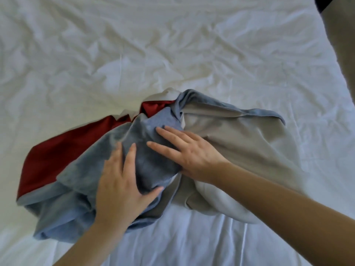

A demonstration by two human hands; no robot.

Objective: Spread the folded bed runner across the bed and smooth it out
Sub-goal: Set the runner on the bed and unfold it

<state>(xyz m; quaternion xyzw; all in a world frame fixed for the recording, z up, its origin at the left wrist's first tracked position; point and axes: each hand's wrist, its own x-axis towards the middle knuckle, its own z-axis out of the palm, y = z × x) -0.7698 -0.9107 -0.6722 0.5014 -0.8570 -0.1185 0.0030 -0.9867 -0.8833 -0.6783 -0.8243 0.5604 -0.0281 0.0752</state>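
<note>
On the near half of the bed [172,54], over the middle of the heap: the left-hand fingers [131,156] lie nearly straight and spread on blue-grey plush, with the thumb splayed sideways against a fold. Nothing is pinched or enclosed. The right-hand fingers [169,132] are likewise extended and slightly fanned, flat on the same bunched ridge, holding nothing.

The left hand [123,187] sits palm-down, and its forearm enters from the lower left. The right hand [194,153] is palm-down just beside it, fingertips angled toward the far left, and its forearm enters from the lower right. The two hands are close but not touching.

The bed runner [80,169] is crumpled, not spread. It lies near the front edge on the wrinkled white sheet [192,239]. Its red panel [57,148] trails left, its grey lining [240,144] is turned up on the right, and the blue plush is twisted between them.

Handling, judged:
- The cloth is soft and limp, with no stiffness to hold a shape.
- It is probably light to moderate in weight.
- The plush face should grip the palms, while the red satin-looking part may slide.
- Nothing here is fragile.
- Flat pressing will not undo the twist.
- A better hold is likely the hemmed edges or corners, one at the left end by the red and one at the right by the blue rim, drawn apart across the bed.
- Palm smoothing would come after that.
</note>
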